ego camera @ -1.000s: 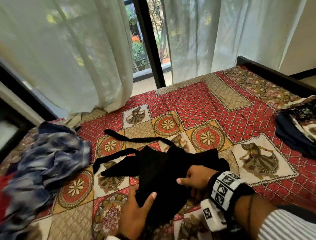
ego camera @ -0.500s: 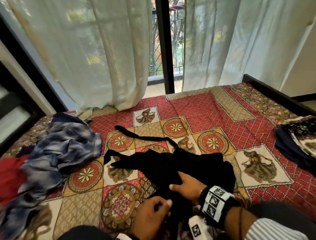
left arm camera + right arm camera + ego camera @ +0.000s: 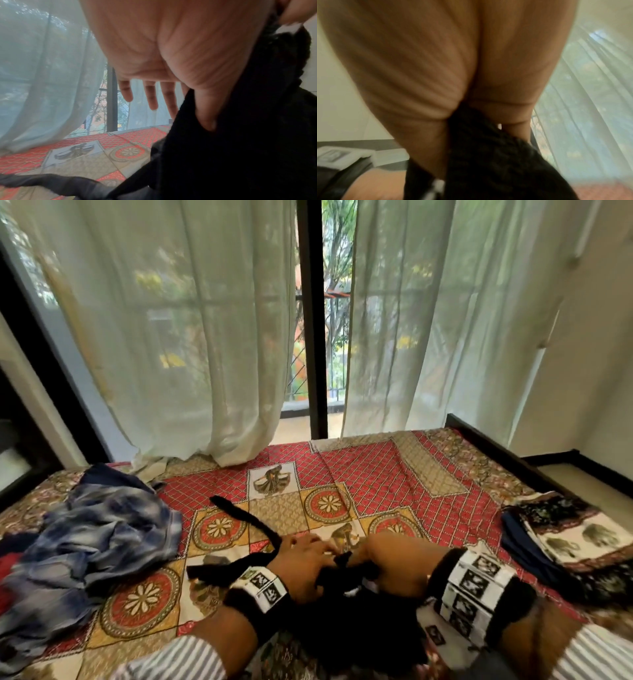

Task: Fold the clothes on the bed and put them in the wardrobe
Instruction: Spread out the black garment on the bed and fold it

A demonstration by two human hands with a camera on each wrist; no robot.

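Observation:
A black garment [image 3: 349,631] with long straps [image 3: 246,518] is lifted off the patterned bedspread [image 3: 376,474], low in the middle of the head view. My left hand [image 3: 305,559] and right hand [image 3: 390,563] hold its top edge close together. In the left wrist view the thumb [image 3: 205,111] pinches the black cloth [image 3: 248,135] while the other fingers [image 3: 151,97] stay straight. In the right wrist view the black cloth [image 3: 488,162] is bunched in my right hand's grip. The straps trail to the left on the bed.
A crumpled blue-and-white pile of clothes [image 3: 96,542] with a red piece [image 3: 7,570] lies at the left. A folded stack [image 3: 565,539] sits at the bed's right edge. White curtains [image 3: 188,337] hang behind the bed. The dark bed frame [image 3: 479,440] borders the right side.
Both hands have come together and raised the black garment off the bed; before, the left hand lay on it lower down. The head view has tilted upward.

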